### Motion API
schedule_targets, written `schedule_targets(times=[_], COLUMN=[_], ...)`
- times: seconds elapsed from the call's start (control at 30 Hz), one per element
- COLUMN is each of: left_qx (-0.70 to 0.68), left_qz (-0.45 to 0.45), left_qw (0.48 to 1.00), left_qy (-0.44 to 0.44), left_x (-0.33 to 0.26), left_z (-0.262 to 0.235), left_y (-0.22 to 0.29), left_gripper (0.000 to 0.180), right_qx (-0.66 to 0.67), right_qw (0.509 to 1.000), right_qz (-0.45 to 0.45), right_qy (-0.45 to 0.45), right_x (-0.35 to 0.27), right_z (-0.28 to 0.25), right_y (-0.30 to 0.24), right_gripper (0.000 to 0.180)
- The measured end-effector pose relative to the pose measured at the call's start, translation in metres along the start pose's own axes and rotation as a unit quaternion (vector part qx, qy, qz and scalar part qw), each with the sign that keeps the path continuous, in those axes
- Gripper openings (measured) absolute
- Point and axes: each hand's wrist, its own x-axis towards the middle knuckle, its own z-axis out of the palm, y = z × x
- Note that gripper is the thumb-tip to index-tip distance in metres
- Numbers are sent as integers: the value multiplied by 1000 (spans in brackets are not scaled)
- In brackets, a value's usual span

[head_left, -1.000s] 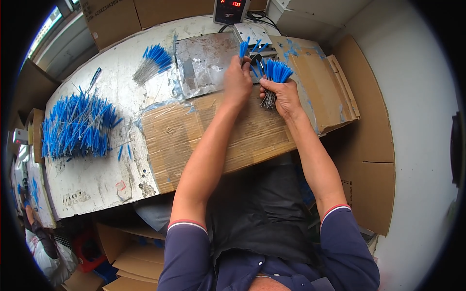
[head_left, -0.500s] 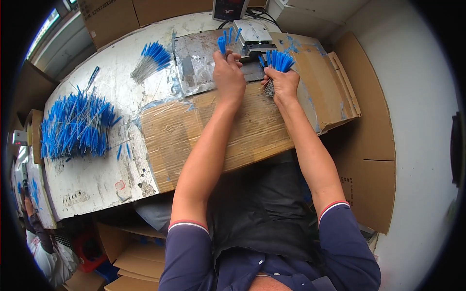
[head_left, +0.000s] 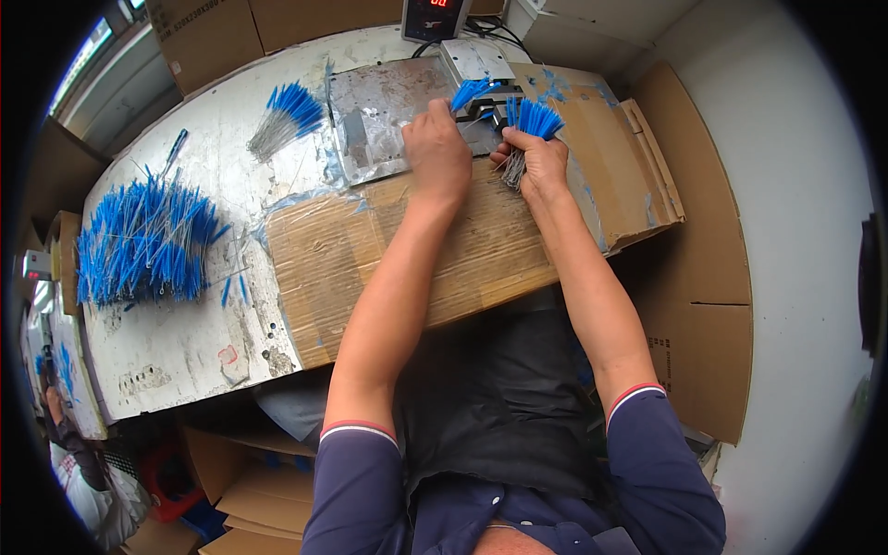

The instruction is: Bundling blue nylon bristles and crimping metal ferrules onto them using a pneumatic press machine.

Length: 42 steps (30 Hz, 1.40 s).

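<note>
My left hand is closed on a small bunch of blue-ended wires, thin metallic pieces with blue tips. The tips lean to the right, close to the dark jaw-like part of a small metal bench machine. My right hand grips a thicker bundle of the same blue-ended wires, blue ends up and bare grey ends hanging below the fingers. It is beside the machine's right front. Whether any wire touches the jaw, I cannot tell.
A large pile of blue-ended wires lies on the white table at left. A smaller fanned bunch lies behind it. Cardboard covers the front edge. A display box stands behind. At far left, another person's arm shows.
The small bunch in my left hand has tipped from upright to leaning right, toward the machine's jaw. Red digits now glow on the display box. My right hand has barely moved.
</note>
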Motion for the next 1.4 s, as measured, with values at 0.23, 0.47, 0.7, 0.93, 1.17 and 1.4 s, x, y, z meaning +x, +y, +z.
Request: schedule_targets(times=[0.23,0.47,0.7,0.93,1.17,1.4], left_qx=[30,55,63,100,54,33], left_qz=[23,35,64,15,-39,42], left_qw=[997,992,989,992,997,997], left_qy=[-72,-104,-121,-75,-27,62], left_x=[0,-1,0,3,3,7], left_z=[1,0,-2,-9,-6,-2], left_y=[2,0,0,-2,-7,-7], left_gripper=[21,19,16,9,3,15], right_qx=[0,-26,-77,-101,-110,-79], right_qw=[998,999,997,995,994,996], right_qz=[23,19,-1,-5,7,28], right_qy=[-50,-39,-5,23,27,20], right_x=[-4,-7,-7,-4,3,5], right_z=[-10,-9,-3,8,14,14], right_y=[-6,-7,-6,-5,-3,-4], right_gripper=[15,7,8,9,7,9])
